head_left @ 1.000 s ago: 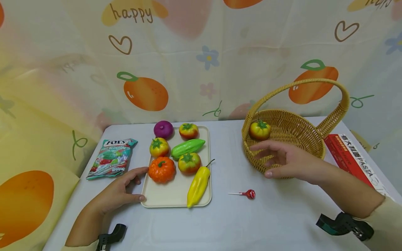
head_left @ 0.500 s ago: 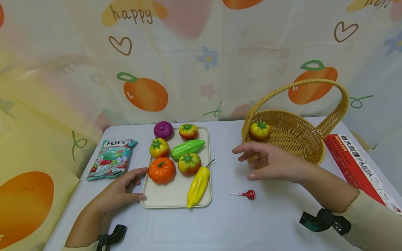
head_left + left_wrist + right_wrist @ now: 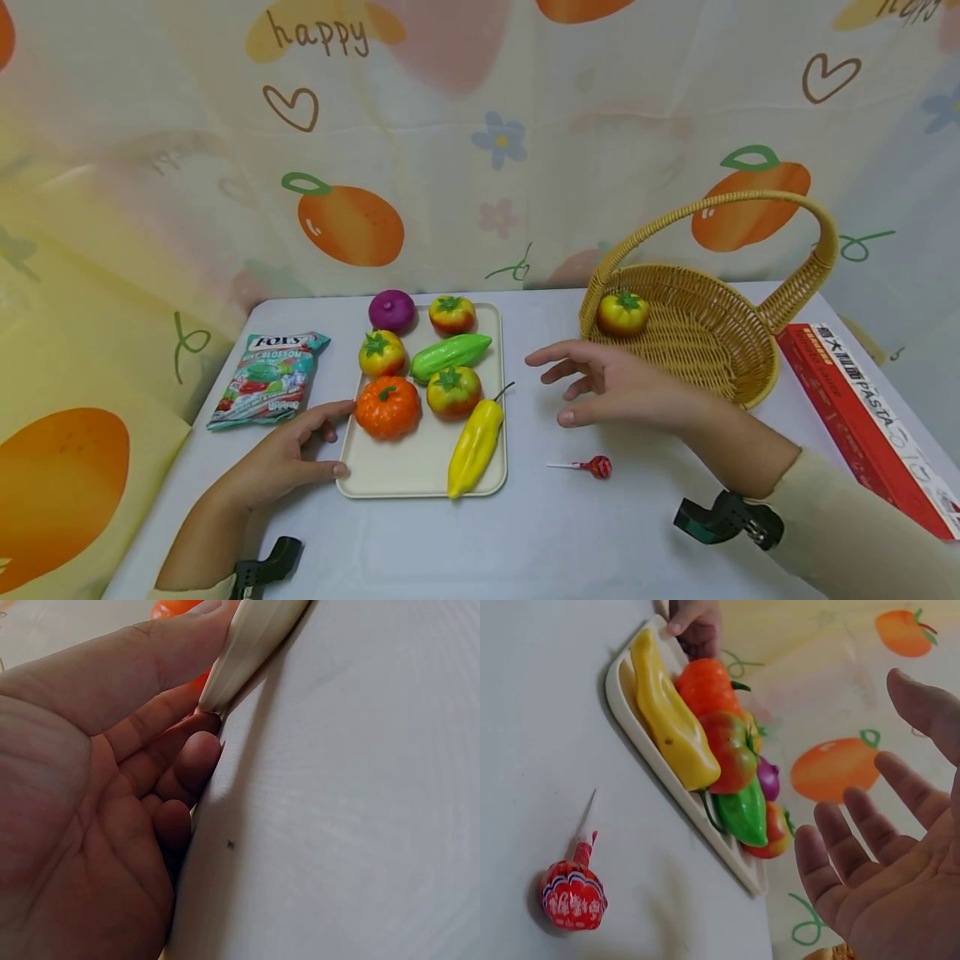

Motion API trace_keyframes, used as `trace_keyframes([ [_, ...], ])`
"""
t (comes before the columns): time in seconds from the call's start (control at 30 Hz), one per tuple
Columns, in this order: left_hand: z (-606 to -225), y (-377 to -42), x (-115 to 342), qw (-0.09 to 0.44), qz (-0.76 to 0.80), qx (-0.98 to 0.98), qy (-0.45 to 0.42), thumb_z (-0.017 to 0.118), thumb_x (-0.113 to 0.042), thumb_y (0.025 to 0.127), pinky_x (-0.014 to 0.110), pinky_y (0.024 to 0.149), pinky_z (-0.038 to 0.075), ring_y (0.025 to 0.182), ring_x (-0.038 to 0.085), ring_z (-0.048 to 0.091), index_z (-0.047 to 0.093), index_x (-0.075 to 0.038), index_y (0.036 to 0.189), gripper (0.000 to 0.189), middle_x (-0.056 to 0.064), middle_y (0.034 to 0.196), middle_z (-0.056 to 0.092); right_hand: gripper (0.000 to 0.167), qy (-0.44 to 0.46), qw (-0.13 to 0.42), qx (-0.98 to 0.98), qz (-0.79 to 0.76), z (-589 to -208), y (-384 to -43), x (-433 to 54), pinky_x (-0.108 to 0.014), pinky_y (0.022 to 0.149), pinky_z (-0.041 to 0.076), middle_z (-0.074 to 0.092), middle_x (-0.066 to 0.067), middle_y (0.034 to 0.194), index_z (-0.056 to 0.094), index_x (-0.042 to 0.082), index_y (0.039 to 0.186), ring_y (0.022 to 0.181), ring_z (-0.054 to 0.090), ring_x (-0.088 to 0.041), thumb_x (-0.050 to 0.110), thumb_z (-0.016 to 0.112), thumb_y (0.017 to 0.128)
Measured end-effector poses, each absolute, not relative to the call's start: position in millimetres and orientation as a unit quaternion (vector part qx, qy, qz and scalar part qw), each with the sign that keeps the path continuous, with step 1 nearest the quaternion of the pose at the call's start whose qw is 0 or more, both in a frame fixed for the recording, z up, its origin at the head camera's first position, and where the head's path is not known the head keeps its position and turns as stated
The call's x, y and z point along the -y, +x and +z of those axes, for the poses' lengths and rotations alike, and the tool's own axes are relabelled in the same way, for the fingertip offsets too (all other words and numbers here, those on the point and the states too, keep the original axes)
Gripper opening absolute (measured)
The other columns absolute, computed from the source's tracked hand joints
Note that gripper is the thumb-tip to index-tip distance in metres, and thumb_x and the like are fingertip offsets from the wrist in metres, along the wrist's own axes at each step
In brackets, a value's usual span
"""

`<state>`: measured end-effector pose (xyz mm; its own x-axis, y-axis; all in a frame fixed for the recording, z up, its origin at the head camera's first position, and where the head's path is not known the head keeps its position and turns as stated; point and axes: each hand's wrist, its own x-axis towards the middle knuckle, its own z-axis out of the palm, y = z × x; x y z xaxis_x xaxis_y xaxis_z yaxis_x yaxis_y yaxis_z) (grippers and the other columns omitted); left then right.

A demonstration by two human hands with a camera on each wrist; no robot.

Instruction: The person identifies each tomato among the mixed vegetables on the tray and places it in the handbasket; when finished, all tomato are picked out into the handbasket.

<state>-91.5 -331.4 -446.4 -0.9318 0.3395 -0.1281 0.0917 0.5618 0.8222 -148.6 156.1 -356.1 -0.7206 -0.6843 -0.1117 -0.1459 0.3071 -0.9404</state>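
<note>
My left hand (image 3: 281, 462) rests on the table at the left side of a cream tray (image 3: 397, 483). Its thumb and index fingertip touch the tray's rim, spread apart; the other fingers are loosely bent. On the tray lie an orange pumpkin (image 3: 387, 408), a yellow pepper (image 3: 476, 446), a green pepper-like vegetable (image 3: 450, 356), a purple onion (image 3: 392, 312) and several tomatoes (image 3: 453, 392). My right hand (image 3: 618, 387) hovers between tray and basket, fingers spread, holding nothing. Below it lies a red-wrapped lollipop (image 3: 574, 896).
A wicker basket (image 3: 720, 333) with a tall handle stands at the back right, a tomato (image 3: 622, 312) inside. Right of it lies a red and white pasta box (image 3: 870, 425). A candy bag (image 3: 270, 379) lies left of the tray. A printed cloth hangs behind.
My right hand has moved left, away from over the basket's front toward the tray. My left hand has stayed at the tray's edge.
</note>
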Motion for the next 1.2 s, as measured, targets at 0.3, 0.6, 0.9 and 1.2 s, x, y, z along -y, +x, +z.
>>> trace_keyframes([
  [0.3, -449, -91, 333, 0.130, 0.453, -0.871, 0.136, 0.093, -0.019, 0.084, 0.024, 0.090, 0.041, 0.110, 0.022, 0.050, 0.054, -0.011, 0.154, 0.081, 0.009, 0.117, 0.057, 0.064, -0.263, 0.269, -0.762, -0.527, -368, -158, -137, -0.050, 0.108, 0.050, 0.055, 0.000, 0.152, 0.058, 0.022, 0.151, 0.139, 0.052, -0.037, 0.020, 0.085, 0.092],
  [0.6, -448, -93, 330, 0.135, 0.443, -0.877, 0.126, 0.094, -0.022, 0.082, 0.024, 0.091, 0.040, 0.111, 0.022, 0.051, 0.054, -0.014, 0.154, 0.082, 0.008, 0.117, 0.057, 0.062, -0.270, 0.263, -0.756, -0.535, -382, -167, -120, -0.044, 0.108, 0.050, 0.054, -0.009, 0.156, 0.060, 0.020, 0.150, 0.140, 0.053, -0.036, 0.017, 0.083, 0.093],
  [0.9, -446, -92, 330, 0.133, 0.449, -0.874, 0.133, 0.094, -0.020, 0.083, 0.025, 0.089, 0.040, 0.109, 0.024, 0.050, 0.055, -0.012, 0.154, 0.081, 0.008, 0.115, 0.057, 0.064, -0.266, 0.244, -0.766, -0.532, -395, -178, -95, -0.047, 0.113, 0.047, 0.055, -0.012, 0.155, 0.057, 0.010, 0.151, 0.139, 0.054, -0.035, 0.017, 0.081, 0.093],
  [1.2, -445, -91, 332, 0.132, 0.446, -0.876, 0.129, 0.093, -0.020, 0.083, 0.025, 0.089, 0.040, 0.109, 0.024, 0.050, 0.054, -0.011, 0.154, 0.082, 0.008, 0.115, 0.057, 0.063, -0.268, 0.219, -0.770, -0.536, -404, -189, -70, -0.049, 0.117, 0.042, 0.059, -0.008, 0.151, 0.058, 0.009, 0.150, 0.138, 0.055, -0.031, 0.013, 0.083, 0.093],
])
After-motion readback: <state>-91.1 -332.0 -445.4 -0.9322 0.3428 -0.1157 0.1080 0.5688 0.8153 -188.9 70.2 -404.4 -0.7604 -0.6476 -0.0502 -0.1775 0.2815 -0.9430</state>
